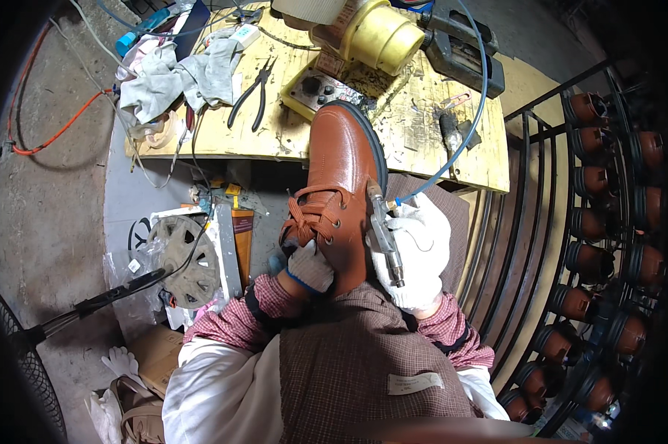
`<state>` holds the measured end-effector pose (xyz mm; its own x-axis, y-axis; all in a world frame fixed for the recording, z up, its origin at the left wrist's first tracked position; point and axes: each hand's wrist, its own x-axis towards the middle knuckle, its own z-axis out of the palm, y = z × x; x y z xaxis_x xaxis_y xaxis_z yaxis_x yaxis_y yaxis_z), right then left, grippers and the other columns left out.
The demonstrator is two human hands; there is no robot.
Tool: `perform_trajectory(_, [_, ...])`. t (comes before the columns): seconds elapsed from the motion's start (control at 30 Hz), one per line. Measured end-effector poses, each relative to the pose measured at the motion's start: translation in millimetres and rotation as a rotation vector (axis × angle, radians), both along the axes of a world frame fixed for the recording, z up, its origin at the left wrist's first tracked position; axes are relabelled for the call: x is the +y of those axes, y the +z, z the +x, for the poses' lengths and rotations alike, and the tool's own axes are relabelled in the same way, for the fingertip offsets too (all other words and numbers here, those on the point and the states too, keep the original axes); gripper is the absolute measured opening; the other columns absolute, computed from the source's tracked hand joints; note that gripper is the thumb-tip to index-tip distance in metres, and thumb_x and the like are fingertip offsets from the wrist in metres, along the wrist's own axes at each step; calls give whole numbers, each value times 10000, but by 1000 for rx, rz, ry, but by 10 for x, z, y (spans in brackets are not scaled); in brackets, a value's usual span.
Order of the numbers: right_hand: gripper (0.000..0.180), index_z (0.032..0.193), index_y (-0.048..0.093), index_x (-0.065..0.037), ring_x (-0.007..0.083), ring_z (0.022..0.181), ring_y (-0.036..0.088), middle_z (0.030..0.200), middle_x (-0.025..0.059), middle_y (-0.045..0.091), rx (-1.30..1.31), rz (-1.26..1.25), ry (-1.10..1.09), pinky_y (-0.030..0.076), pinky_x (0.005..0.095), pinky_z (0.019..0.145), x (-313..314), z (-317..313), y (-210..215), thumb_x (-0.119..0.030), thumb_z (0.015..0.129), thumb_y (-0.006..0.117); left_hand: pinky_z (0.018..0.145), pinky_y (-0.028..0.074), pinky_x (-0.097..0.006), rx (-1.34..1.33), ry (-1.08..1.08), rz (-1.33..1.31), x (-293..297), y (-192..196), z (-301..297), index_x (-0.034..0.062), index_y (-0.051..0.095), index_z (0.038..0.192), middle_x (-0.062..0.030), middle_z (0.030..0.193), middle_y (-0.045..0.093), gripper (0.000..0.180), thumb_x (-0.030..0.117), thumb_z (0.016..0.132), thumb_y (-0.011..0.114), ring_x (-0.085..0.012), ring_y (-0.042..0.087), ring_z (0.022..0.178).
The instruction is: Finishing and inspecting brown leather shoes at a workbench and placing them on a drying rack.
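A brown leather lace-up boot [336, 152] with a black sole lies in front of me, toe pointing away. My left hand [311, 268], in a white glove, is closed on the boot beside the laces [312, 216]; its fingertips are partly hidden. In my gloved right hand [420, 248] is a slim metal pen-shaped tool [384, 237], gripped along its length. Its tip meets the boot's side close to the sole edge. A thin blue hose [452, 166] runs up from the tool across the table.
Pliers [252, 96], grey cloths [153, 85] and a yellow machine [378, 37] are on the yellow worktable [415, 137]. A black metal rack [523, 170] stands at right, with several brown boots [591, 181] beyond. A fan [182, 259] and a brown box [159, 355] are at left.
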<state>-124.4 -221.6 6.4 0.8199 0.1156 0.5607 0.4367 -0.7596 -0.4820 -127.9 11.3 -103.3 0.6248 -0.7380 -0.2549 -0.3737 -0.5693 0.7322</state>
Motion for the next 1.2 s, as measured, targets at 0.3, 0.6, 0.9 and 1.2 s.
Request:
perform_trajectory(0.3, [176,939,717,-75,281,976,675,940,70,675,13,-28,-43,509,431,1004,60,1,60,-69,769,761,1227,323,-371,119,88,-352,13,-127,-12,80,248,1609,-115,1604,362,509,239,1130,311,-232,377,1472])
perform_trajectory(0.6, [187,931,720,-78,289,967,667,941,68,669,0,16,-30,517,427,964,49,5,9,-77,751,767,1221,334,-373,-128,37,-276,-9,-101,61,80,265,1603,-114,1593,379,505,238,1127,321,-229,394,1459])
perform_trajectory(0.9, [180,937,722,-72,281,978,678,960,85,689,-39,-27,-67,510,425,990,-1,17,30,-65,764,772,1214,345,-377,-406,-17,-187,-80,-72,104,81,284,1597,-112,1580,398,500,236,1124,332,-226,413,1445])
perform_trajectory(1.2, [324,1118,707,74,209,889,747,1069,177,761,941,1165,-9,574,264,722,-419,23,540,-169,905,722,1207,357,-380,-668,-53,-99,-9,-67,382,82,303,1591,-110,1568,418,496,234,1120,342,-222,432,1431])
